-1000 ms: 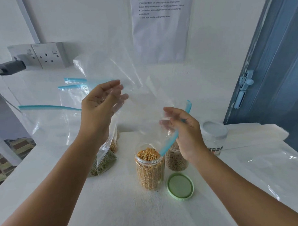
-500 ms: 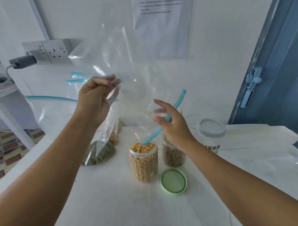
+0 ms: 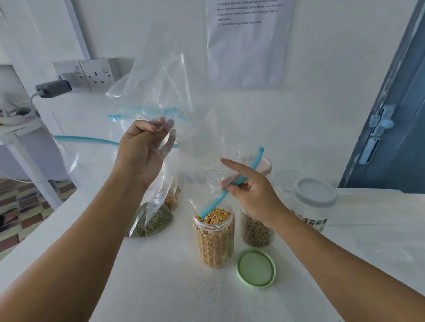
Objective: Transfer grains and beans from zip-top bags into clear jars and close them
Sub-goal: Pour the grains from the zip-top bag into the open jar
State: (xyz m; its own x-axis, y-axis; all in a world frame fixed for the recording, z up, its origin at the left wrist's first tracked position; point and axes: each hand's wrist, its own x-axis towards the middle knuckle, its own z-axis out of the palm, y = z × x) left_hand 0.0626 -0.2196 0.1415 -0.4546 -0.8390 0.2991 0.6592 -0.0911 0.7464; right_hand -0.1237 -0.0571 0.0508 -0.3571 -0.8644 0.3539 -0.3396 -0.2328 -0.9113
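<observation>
An emptied clear zip-top bag [image 3: 185, 92] hangs upside down over an open jar [image 3: 214, 238] full of yellow corn kernels. My left hand [image 3: 144, 153] pinches the bag's upper part. My right hand [image 3: 250, 193] pinches the bag's blue zip strip [image 3: 230, 185], whose lower end dips into the jar mouth. The jar's green lid [image 3: 256, 267] lies flat on the table to its right. Behind stands a second jar [image 3: 254, 231] of brown grain, partly hidden by my right wrist.
A bag of green beans [image 3: 154, 221] and another bag of yellow kernels [image 3: 171, 200] lean at the left. A grey-lidded jar [image 3: 313, 203] and a pink-lidded jar [image 3: 264, 166] stand at the right. More zip bags [image 3: 86, 156] stand behind. Wall sockets [image 3: 96, 72] and a blue door [image 3: 405, 119] flank the table.
The bag has been lifted higher and stretched upward. My right hand has shifted slightly right along the blue zip strip, with its index finger extended. The camera view moved closer.
</observation>
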